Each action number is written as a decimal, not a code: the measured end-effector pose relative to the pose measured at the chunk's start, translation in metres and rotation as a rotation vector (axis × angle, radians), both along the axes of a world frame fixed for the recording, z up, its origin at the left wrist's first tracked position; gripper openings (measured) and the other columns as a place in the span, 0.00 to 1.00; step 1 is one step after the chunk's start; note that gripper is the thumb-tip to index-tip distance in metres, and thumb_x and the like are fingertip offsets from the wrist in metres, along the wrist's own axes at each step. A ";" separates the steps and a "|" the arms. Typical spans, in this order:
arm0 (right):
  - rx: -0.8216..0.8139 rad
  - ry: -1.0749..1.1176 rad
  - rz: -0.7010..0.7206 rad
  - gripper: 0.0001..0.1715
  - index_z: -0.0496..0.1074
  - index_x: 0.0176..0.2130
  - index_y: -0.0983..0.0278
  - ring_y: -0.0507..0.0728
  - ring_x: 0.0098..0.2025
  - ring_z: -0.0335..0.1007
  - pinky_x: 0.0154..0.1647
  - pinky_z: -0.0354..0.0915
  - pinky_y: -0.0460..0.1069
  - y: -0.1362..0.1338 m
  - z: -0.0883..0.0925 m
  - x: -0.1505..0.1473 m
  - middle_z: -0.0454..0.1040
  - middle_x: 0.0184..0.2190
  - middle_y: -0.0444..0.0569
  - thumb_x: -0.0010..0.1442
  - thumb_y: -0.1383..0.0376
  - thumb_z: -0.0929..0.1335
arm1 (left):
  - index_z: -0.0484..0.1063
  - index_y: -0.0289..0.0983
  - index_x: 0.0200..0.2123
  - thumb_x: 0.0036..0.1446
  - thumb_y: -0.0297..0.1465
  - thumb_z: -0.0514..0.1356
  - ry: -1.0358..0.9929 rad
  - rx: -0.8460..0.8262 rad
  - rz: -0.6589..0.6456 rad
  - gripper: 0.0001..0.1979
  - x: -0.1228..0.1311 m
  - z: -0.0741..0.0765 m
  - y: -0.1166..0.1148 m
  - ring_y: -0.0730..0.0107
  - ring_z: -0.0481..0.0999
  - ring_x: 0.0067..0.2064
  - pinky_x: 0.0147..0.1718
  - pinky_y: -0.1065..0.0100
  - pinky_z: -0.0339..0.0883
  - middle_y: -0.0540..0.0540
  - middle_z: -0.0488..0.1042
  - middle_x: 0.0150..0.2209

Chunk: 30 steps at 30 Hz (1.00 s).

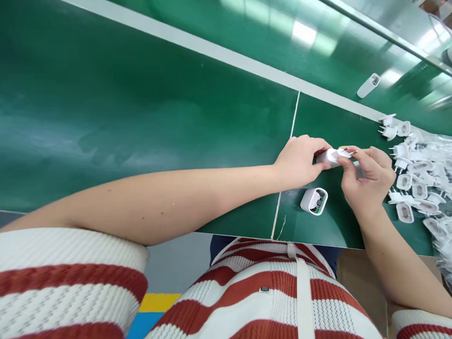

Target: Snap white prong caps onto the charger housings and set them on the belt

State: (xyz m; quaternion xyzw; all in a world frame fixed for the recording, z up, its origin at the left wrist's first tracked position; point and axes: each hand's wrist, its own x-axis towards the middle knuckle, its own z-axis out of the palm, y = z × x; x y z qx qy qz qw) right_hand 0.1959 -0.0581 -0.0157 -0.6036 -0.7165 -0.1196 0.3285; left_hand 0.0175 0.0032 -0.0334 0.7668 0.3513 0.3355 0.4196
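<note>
My left hand (300, 159) is closed around a white charger housing (325, 159), held just above the green table. At the housing's right end, my right hand (370, 181) pinches a white plug cap (345, 152) with metal prongs. Cap and housing touch, but my fingers hide how far they fit together. Another white piece (360, 169) shows partly behind the right-hand fingers; its kind is unclear. Below the hands lies a second charger housing (315, 201), its open end showing a green circuit board inside.
A heap of white plug caps (420, 169) and clear plastic bags covers the table's right side. Farther back, another white charger housing (369, 85) lies on the green surface (158, 103) beyond a pale strip (226, 55). A metal rail (384, 32) crosses the upper right.
</note>
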 end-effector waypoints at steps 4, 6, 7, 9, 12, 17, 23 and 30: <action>-0.064 0.021 0.040 0.08 0.80 0.45 0.53 0.61 0.38 0.79 0.43 0.74 0.58 -0.003 0.009 0.002 0.82 0.36 0.46 0.68 0.59 0.70 | 0.80 0.39 0.46 0.58 0.30 0.70 -0.027 0.047 -0.031 0.12 -0.002 -0.003 0.001 0.62 0.78 0.45 0.48 0.60 0.69 0.49 0.84 0.44; -0.145 0.022 0.102 0.09 0.80 0.47 0.52 0.61 0.40 0.80 0.45 0.75 0.58 -0.003 0.018 0.005 0.83 0.39 0.45 0.67 0.59 0.72 | 0.80 0.40 0.46 0.59 0.29 0.69 -0.028 0.048 -0.035 0.10 -0.002 -0.004 0.003 0.63 0.78 0.45 0.48 0.60 0.69 0.49 0.84 0.44; -0.167 0.024 0.133 0.09 0.81 0.47 0.52 0.61 0.40 0.80 0.48 0.75 0.60 -0.002 0.022 0.007 0.84 0.39 0.45 0.66 0.60 0.72 | 0.81 0.40 0.45 0.59 0.29 0.69 -0.027 0.038 -0.033 0.10 -0.002 -0.004 0.003 0.63 0.79 0.45 0.47 0.60 0.70 0.49 0.84 0.43; -0.166 0.033 0.171 0.08 0.81 0.43 0.52 0.60 0.37 0.81 0.56 0.73 0.63 0.002 0.028 0.010 0.84 0.37 0.43 0.62 0.63 0.75 | 0.81 0.39 0.44 0.58 0.28 0.70 -0.026 0.011 -0.017 0.10 -0.002 -0.003 0.005 0.63 0.79 0.44 0.45 0.61 0.70 0.49 0.83 0.42; -0.168 0.032 0.157 0.07 0.82 0.37 0.53 0.58 0.32 0.79 0.64 0.67 0.67 0.010 0.028 0.011 0.83 0.31 0.40 0.58 0.66 0.77 | 0.81 0.38 0.42 0.55 0.28 0.71 -0.039 -0.026 -0.012 0.10 -0.001 -0.002 0.006 0.64 0.79 0.42 0.44 0.62 0.72 0.48 0.83 0.40; -0.247 0.051 0.129 0.13 0.81 0.47 0.52 0.60 0.39 0.81 0.72 0.54 0.71 0.006 0.018 0.007 0.84 0.37 0.42 0.61 0.64 0.74 | 0.78 0.36 0.51 0.58 0.30 0.69 -0.019 0.057 -0.047 0.17 0.001 -0.004 0.001 0.62 0.79 0.44 0.47 0.59 0.72 0.44 0.83 0.45; -0.105 0.156 -0.104 0.31 0.73 0.62 0.54 0.67 0.52 0.77 0.50 0.73 0.63 -0.006 0.010 0.075 0.81 0.52 0.53 0.61 0.55 0.74 | 0.78 0.36 0.52 0.57 0.31 0.68 -0.012 -0.026 0.087 0.18 -0.013 -0.013 0.043 0.63 0.81 0.45 0.49 0.62 0.74 0.43 0.83 0.48; -0.166 -0.144 -0.435 0.12 0.83 0.41 0.59 0.65 0.33 0.73 0.30 0.65 0.56 0.023 -0.011 0.179 0.82 0.36 0.58 0.56 0.62 0.73 | 0.71 0.36 0.54 0.61 0.33 0.67 0.198 0.032 0.649 0.19 -0.060 -0.007 0.181 0.64 0.77 0.51 0.57 0.59 0.68 0.46 0.80 0.53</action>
